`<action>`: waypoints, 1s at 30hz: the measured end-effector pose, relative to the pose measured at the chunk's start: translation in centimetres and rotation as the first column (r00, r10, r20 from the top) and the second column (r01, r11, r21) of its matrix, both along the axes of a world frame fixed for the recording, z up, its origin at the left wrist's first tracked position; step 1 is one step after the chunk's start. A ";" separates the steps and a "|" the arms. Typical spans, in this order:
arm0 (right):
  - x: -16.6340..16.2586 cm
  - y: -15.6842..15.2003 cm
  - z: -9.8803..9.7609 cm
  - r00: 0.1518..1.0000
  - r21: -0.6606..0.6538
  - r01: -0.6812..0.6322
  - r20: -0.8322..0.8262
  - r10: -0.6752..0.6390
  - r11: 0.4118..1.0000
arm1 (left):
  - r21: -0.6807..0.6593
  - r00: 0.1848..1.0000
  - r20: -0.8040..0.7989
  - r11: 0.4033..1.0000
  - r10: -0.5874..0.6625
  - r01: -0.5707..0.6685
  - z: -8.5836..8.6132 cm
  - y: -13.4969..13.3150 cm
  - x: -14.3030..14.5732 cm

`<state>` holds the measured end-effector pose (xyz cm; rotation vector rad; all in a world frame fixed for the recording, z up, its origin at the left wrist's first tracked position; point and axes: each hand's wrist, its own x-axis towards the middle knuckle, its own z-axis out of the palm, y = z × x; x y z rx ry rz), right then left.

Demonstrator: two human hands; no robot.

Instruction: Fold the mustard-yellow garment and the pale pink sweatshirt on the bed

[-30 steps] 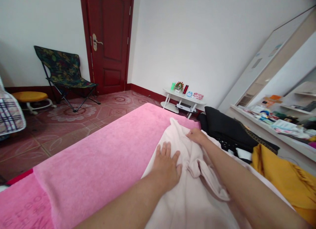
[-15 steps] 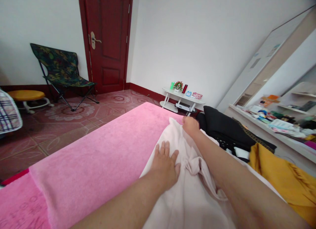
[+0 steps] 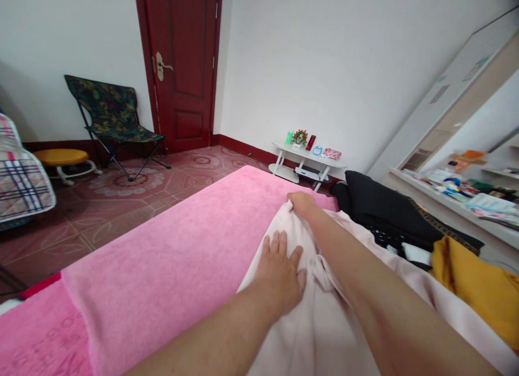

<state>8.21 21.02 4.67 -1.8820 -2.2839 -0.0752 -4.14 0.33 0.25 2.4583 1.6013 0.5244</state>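
Observation:
A pale pink garment lies spread over a bed covered with a bright pink blanket. My left hand rests flat on the garment, fingers stretched out and slightly apart, pressing the cloth down. My right hand reaches further along and is closed on the garment's far end, pinching a fold of it near the blanket's far edge. My right forearm lies across the cloth.
A black garment and a mustard-yellow one lie on the bed at right. Beyond stand a low white table with small items, a folding chair, a yellow stool, a dark red door and a cluttered shelf.
My right hand has slid from the middle of the garment up to its far end and closed on the cloth. My left hand has stayed flat in place.

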 end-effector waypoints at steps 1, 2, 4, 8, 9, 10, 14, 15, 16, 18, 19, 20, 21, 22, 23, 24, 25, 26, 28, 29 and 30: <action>0.0 0.1 0.0 0.999 0.026 0.027 -0.018 -0.027 0.999 | 0.002 1.000 0.002 1.000 -0.001 0.001 0.0 0.0 0.0; -0.1 0.1 -0.1 0.998 0.050 0.057 -0.039 -0.055 0.997 | 0.005 1.000 0.002 1.000 -0.001 0.001 -0.1 0.0 0.0; -0.3 0.3 -0.3 0.991 0.070 0.105 -0.085 -0.099 0.992 | 0.008 1.000 0.001 1.000 0.001 -0.001 -0.1 0.0 0.0; -0.7 0.0 -0.5 0.987 0.033 0.087 -0.136 -0.082 0.996 | 0.012 1.000 -0.001 1.000 0.013 -0.013 -0.2 0.0 0.0; -0.7 -0.4 -0.7 0.989 0.028 0.056 -0.139 -0.051 0.998 | 0.012 1.000 0.001 1.000 0.018 -0.018 -0.2 0.1 0.0; -0.5 -0.8 -1.0 0.991 0.015 0.015 -0.135 -0.013 1.000 | 0.013 1.000 0.004 1.000 0.023 -0.023 -0.3 0.1 0.1; 0.6 -3.1 -3.3 0.993 -0.131 -0.102 -0.070 0.093 0.986 | 0.029 0.998 0.034 0.998 0.054 -0.055 -0.5 0.4 0.2; 0.8 -3.7 -3.8 0.994 -0.165 -0.099 -0.054 0.091 0.981 | 0.033 0.997 0.048 0.997 0.067 -0.068 -0.5 0.5 0.1; 0.9 -4.1 -4.1 0.996 -0.185 -0.085 -0.043 0.078 0.979 | 0.032 0.995 0.067 0.996 0.079 -0.081 -0.4 0.6 0.0; 0.8 -4.7 -4.0 0.998 -0.213 -0.062 -0.030 0.057 0.975 | 0.021 0.990 0.115 0.996 0.083 -0.086 -0.2 1.0 -0.4; 0.6 -5.1 -3.5 0.998 -0.225 -0.056 -0.030 0.050 0.973 | 0.015 0.988 0.139 0.997 0.071 -0.074 0.0 1.1 -0.7; 0.5 -5.6 -2.8 0.998 -0.240 -0.055 -0.033 0.049 0.969 | 0.012 0.986 0.159 0.998 0.055 -0.058 0.1 1.3 -0.9; 0.3 -6.2 -1.9 0.998 -0.254 -0.061 -0.040 0.053 0.965 | 0.015 0.984 0.176 0.999 0.040 -0.043 0.2 1.5 -1.1; 0.3 -7.2 -1.0 0.997 -0.265 -0.073 -0.051 0.062 0.961 | 0.022 0.981 0.194 0.999 0.023 -0.028 0.3 1.7 -1.3; 0.2 -8.4 -0.1 0.995 -0.268 -0.088 -0.064 0.073 0.959 | 0.030 0.977 0.213 0.999 0.009 -0.016 0.3 1.8 -1.5; 0.3 -10.0 0.7 0.994 -0.262 -0.100 -0.078 0.082 0.960 | 0.034 0.972 0.233 0.999 0.003 -0.011 0.3 2.0 -1.6; 0.3 -12.0 1.4 0.990 -0.236 -0.118 -0.101 0.097 0.965 | 0.033 0.967 0.253 0.999 -0.001 -0.008 0.2 2.2 -1.7; 0.4 -14.2 1.8 0.983 -0.187 -0.148 -0.139 0.123 0.971 | 0.028 0.963 0.269 1.000 -0.004 -0.004 0.1 2.3 -1.7; 0.5 -19.3 2.0 0.943 -0.042 -0.242 -0.244 0.225 0.969 | 0.005 0.962 0.274 1.000 -0.011 0.010 0.0 2.5 -1.8; 0.5 -21.9 1.6 0.909 0.033 -0.299 -0.296 0.295 0.954 | -0.005 0.964 0.266 1.000 -0.016 0.018 0.0 2.5 -1.8; 0.4 -24.4 1.1 0.871 0.082 -0.353 -0.335 0.360 0.932 | -0.012 0.967 0.254 0.999 -0.026 0.030 0.0 2.5 -1.8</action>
